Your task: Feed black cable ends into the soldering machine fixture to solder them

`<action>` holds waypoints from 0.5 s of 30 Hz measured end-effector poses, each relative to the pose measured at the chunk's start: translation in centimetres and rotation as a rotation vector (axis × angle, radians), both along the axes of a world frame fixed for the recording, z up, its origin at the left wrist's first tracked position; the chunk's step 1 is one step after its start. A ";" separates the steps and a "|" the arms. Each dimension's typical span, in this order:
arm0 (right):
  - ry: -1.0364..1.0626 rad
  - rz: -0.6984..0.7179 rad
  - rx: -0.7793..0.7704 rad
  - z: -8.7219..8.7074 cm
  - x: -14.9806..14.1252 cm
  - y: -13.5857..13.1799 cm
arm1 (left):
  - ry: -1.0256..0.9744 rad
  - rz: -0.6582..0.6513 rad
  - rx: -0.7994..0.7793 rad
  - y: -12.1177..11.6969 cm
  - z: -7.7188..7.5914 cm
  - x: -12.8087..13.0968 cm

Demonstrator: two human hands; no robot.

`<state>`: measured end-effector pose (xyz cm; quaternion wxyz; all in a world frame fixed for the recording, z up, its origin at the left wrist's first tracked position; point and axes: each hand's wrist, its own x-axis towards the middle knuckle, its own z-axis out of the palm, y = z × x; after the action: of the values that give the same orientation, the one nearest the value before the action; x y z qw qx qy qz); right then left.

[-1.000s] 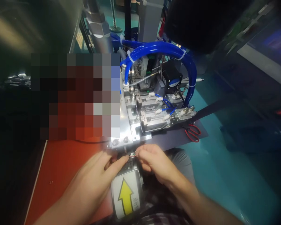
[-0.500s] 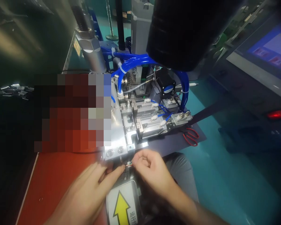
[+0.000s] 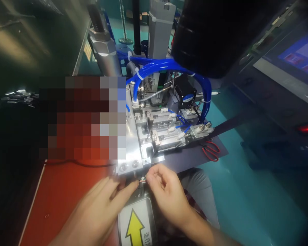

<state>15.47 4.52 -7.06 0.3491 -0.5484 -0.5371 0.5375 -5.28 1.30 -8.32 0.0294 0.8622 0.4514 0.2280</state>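
Red work surface [image 3: 59, 194] spreads at eight o'clock in my head view. Thin wires [image 3: 143, 180] lie at ten o'clock from my right hand [image 3: 165, 193], pinched in its fingertips [image 3: 149, 176]. My left hand [image 3: 100, 200] meets them from nine o'clock, thumb foremost; whether it grips, I cannot tell.

I see the person's right hand [image 3: 169, 196] has turned since a second ago, its curled fingers [image 3: 161, 169] now showing above the thumb [image 3: 154, 184].
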 end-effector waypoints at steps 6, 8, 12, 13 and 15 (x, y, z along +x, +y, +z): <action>-0.009 -0.007 0.001 0.5 -0.2 0.1 | 0.055 -0.092 -0.001 0.7 0.6 -0.8; -0.023 -0.006 0.006 0.7 -0.2 0.1 | 0.032 -0.090 -0.009 0.8 0.7 -0.8; -0.019 0.003 -0.046 0.7 -0.1 0.0 | 0.011 -0.084 -0.018 0.8 0.7 -0.6; -0.014 0.002 -0.056 0.7 -0.1 0.0 | 0.019 -0.087 -0.017 0.8 0.7 -0.7; -0.010 -0.006 -0.068 0.7 -0.2 0.1 | 0.041 -0.099 -0.012 0.8 0.6 -0.8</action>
<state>15.28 4.58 -6.36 0.3291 -0.5641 -0.5189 0.5516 -6.06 2.09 -7.68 0.0364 0.8878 0.4100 0.2060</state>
